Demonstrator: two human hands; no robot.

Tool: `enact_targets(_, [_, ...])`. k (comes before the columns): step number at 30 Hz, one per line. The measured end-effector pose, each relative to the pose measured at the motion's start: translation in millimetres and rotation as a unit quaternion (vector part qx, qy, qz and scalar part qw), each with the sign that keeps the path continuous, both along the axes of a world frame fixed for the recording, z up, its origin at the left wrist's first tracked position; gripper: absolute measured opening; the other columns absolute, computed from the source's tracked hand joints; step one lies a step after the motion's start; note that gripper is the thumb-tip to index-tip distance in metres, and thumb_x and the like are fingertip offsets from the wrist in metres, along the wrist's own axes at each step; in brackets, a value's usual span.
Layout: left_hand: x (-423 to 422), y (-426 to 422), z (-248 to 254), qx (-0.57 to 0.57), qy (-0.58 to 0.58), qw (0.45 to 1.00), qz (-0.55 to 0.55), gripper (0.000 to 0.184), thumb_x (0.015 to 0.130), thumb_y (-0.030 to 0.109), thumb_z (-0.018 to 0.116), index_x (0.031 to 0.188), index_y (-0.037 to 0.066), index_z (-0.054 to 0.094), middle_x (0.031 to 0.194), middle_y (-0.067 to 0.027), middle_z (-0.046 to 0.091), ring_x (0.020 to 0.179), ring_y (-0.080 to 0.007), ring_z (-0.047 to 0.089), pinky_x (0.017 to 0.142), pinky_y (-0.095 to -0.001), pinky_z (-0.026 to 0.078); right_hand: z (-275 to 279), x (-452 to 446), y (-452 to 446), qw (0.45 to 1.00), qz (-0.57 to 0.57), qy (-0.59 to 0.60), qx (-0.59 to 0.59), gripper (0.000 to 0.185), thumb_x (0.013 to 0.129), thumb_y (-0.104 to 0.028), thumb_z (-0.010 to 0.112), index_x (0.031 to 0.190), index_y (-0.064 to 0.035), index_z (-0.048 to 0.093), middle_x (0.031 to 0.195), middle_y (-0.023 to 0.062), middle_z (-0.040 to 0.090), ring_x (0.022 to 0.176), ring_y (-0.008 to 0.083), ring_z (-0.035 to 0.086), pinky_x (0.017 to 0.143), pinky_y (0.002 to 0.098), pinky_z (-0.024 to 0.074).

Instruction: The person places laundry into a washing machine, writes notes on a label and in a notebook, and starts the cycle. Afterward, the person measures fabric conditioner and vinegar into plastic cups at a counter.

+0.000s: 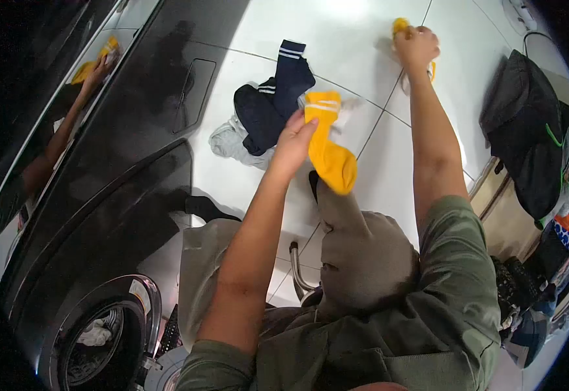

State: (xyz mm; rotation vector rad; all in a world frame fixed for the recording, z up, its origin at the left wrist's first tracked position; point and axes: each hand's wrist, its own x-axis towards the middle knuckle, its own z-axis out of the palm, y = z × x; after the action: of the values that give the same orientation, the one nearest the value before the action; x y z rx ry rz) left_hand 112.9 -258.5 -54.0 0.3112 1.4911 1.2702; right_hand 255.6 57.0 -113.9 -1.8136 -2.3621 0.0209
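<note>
A yellow sock (327, 146) with white stripes at its cuff hangs from my left hand (295, 140), whose fingers are closed on it. My right hand (417, 49) is stretched forward over the floor, its fingers closed round another yellow item (400, 25) that shows past the fingertips. Part of something yellow and white is also visible under the right wrist. Dark blue socks (290, 75) with white stripes lie left of my left hand, beside a black cloth (253, 117) and a light grey cloth (232, 140).
A dark glossy machine (134, 111) stands on the left, with a round door (151, 313) open and cloth inside at lower left. A black bag (522, 137) and piled clothes (568, 228) are on the right. A metal chair leg (296, 267) stands between my legs.
</note>
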Motion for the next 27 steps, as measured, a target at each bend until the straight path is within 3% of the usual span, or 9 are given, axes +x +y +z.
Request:
enact_targets(3, [-4,2,27,0.037,-0.144,0.986,0.073,0.031,0.087,0.018,0.052,0.108,-0.004,0.057,0.099,-0.0043,0.061,0.092,-0.0097,0.054,0.082,-0.0226,0.039,30,18,2,0.944,-0.065,0.263,0.187,0.025,0.069,-0.027,0.061,0.08,-0.0054,0.068,0.091,0.0132,0.062,0.083,0.0274,0.058,0.081,0.036,0.0437])
enact_targets(8, [-8,3,54,0.068,-0.09,0.988,0.106,0.03,0.09,0.018,0.049,0.11,-0.003,0.054,0.103,-0.0042,0.059,0.093,-0.0089,0.054,0.083,-0.0219,0.039,109,33,-33,0.753,-0.026,0.658,0.007,0.018,0.076,-0.014,0.061,0.087,0.0015,0.062,0.08,0.0118,0.062,0.074,0.0141,0.057,0.069,0.0253,0.0439])
enact_targets(12, [-9,9,80,0.109,-0.073,0.983,0.128,0.035,0.088,0.019,0.053,0.117,-0.002,0.049,0.107,-0.0039,0.057,0.099,-0.01,0.052,0.087,-0.0256,0.039,172,8,-105,0.908,0.062,0.414,0.0,0.016,0.084,-0.013,0.059,0.087,0.0021,0.06,0.076,0.0018,0.061,0.069,0.0067,0.052,0.065,0.0194,0.0407])
enact_targets(14, [9,20,101,0.142,0.038,0.983,0.114,0.035,0.085,0.015,0.057,0.115,-0.002,0.049,0.106,-0.004,0.057,0.099,-0.0106,0.051,0.088,-0.0259,0.039,181,-15,-155,0.787,0.071,0.561,-0.246,0.012,0.08,-0.007,0.061,0.089,0.001,0.061,0.079,0.0026,0.062,0.071,0.0081,0.054,0.066,0.022,0.0436])
enact_targets(16, [12,14,112,0.157,0.24,0.958,0.002,0.037,0.077,0.004,0.063,0.111,-0.001,0.05,0.101,-0.0057,0.058,0.095,-0.0126,0.054,0.082,-0.0255,0.044,207,-29,-177,0.691,0.304,0.397,-0.522,0.014,0.076,-0.012,0.063,0.085,-0.0009,0.064,0.073,0.0036,0.063,0.067,0.0078,0.056,0.064,0.0242,0.0451])
enact_targets(19, [-6,-6,101,0.06,0.167,0.98,0.087,0.03,0.078,0.002,0.059,0.107,0.001,0.052,0.093,-0.0068,0.06,0.081,-0.0138,0.059,0.067,-0.025,0.049,137,-29,-138,0.769,0.07,0.523,-0.361,0.015,0.079,-0.01,0.06,0.09,0.0001,0.063,0.072,0.0053,0.063,0.07,0.0099,0.056,0.064,0.0231,0.0442])
enact_targets(20, [-21,-7,105,-0.064,0.074,0.984,0.148,0.023,0.078,0.0,0.058,0.101,0.002,0.053,0.084,-0.0059,0.061,0.062,-0.013,0.058,0.052,-0.0246,0.048,95,-22,-103,0.888,0.06,0.428,-0.158,0.033,0.076,-0.02,0.065,0.103,-0.0016,0.059,0.086,0.0157,0.063,0.078,0.0199,0.061,0.07,0.0304,0.0473])
enact_targets(22, [-56,-14,95,-0.101,0.055,0.98,0.16,0.017,0.079,0.002,0.057,0.096,0.003,0.055,0.077,-0.0045,0.06,0.05,-0.0101,0.052,0.045,-0.0223,0.042,32,4,-53,0.986,0.036,0.163,-0.011,0.071,0.065,-0.034,0.07,0.126,-0.012,0.042,0.121,0.0171,0.048,0.109,0.0373,0.046,0.086,0.0467,0.0419])
enact_targets(27, [-119,-58,-10,-0.166,0.161,0.957,0.172,0.041,0.076,0.017,0.064,0.11,0.0,0.051,0.089,-0.0125,0.059,0.073,-0.0211,0.057,0.066,-0.0318,0.047,-25,35,-69,0.985,-0.022,-0.004,-0.169,0.065,0.069,-0.053,0.061,0.119,-0.0145,0.049,0.12,0.0143,0.047,0.11,0.0352,0.044,0.084,0.0541,0.038])
